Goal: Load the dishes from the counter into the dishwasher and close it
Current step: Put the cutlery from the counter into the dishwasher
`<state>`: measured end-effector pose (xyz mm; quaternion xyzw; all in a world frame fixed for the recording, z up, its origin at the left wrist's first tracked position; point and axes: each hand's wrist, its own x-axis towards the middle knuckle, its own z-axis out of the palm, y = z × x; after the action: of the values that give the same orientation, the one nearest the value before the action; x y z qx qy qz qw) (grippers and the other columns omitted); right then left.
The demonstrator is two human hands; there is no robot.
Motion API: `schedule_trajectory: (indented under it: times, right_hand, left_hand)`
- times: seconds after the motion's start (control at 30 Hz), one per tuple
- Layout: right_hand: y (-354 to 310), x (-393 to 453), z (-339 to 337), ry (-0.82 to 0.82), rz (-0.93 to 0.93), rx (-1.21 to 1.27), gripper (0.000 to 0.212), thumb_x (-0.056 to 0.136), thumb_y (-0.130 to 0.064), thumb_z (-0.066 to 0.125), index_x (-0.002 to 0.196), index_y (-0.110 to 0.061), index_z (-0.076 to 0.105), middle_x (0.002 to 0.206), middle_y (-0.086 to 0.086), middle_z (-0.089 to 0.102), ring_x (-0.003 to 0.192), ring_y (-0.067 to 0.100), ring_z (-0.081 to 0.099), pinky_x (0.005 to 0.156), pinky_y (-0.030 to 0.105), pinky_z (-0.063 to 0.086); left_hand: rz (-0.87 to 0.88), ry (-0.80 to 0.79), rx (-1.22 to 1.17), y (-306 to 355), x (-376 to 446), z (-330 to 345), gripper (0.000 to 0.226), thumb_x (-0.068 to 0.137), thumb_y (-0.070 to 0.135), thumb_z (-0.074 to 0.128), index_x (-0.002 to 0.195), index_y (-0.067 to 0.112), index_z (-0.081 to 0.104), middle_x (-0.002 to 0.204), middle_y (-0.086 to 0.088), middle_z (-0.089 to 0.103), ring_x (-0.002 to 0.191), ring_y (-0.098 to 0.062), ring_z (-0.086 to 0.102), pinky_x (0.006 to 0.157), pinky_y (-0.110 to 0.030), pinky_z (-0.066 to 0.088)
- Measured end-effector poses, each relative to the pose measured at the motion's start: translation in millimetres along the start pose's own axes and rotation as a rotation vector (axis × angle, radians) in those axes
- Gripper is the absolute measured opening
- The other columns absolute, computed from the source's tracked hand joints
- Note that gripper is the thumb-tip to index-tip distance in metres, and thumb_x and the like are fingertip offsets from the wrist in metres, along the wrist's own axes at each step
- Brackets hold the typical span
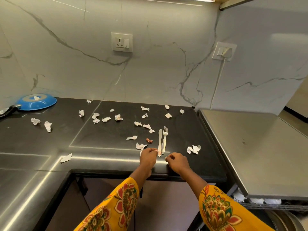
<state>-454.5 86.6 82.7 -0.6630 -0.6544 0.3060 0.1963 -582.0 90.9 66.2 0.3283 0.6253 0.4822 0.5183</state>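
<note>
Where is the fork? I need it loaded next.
In the head view, the fork lies on the black counter, right of the knife, just beyond both hands.

Cutlery: a slim metal table knife [160, 142] lies just left of a metal four-tined fork [164, 139], side by side on the dark stone counter [103, 139].
Hands: left hand [148, 157] and right hand [177, 161] at the handle ends, near the counter's front edge.
Far left: an upturned round blue pan [37, 101] by the wall.
Scattered between: crumpled white paper scraps [106, 119].
</note>
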Motion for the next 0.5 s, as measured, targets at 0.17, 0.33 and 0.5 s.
schedule_trajectory:
  times: [0.17,0.33,0.5]
  right_hand:
    - [0.8,45.1,-11.7,-0.033,0.001,-0.008,0.023,0.091,-0.024,0.052,0.093,-0.004,0.064,0.102,0.016,0.067,0.098,0.03,0.06,0.083,0.035,0.046]
    - [8.0,91.5,-23.1,-0.028,0.033,0.029,0.025,0.092,-0.026,0.053,0.1,-0.007,0.066,0.106,0.009,0.067,0.101,0.024,0.06,0.081,0.028,0.044]
    - [10.6,125.4,-28.7,-0.032,0.058,0.083,0.022,0.089,-0.024,0.055,0.093,-0.007,0.068,0.099,0.011,0.069,0.096,0.025,0.062,0.078,0.029,0.046]
  left_hand:
    - [-0.001,0.014,0.005,16.4,37.1,17.7,0.019,0.087,0.006,0.048,0.073,0.016,0.056,0.065,-0.003,0.05,0.062,-0.017,0.045,0.059,-0.029,0.037]
    - [-0.007,0.041,0.009,28.5,71.9,49.1,0.019,0.09,0.003,0.049,0.075,0.013,0.057,0.071,-0.006,0.052,0.063,-0.015,0.046,0.057,-0.027,0.04]
    - [0.009,0.071,0.088,25.0,96.1,79.6,0.02,0.088,0.004,0.048,0.075,0.015,0.059,0.063,-0.004,0.052,0.061,-0.019,0.046,0.06,-0.03,0.037]
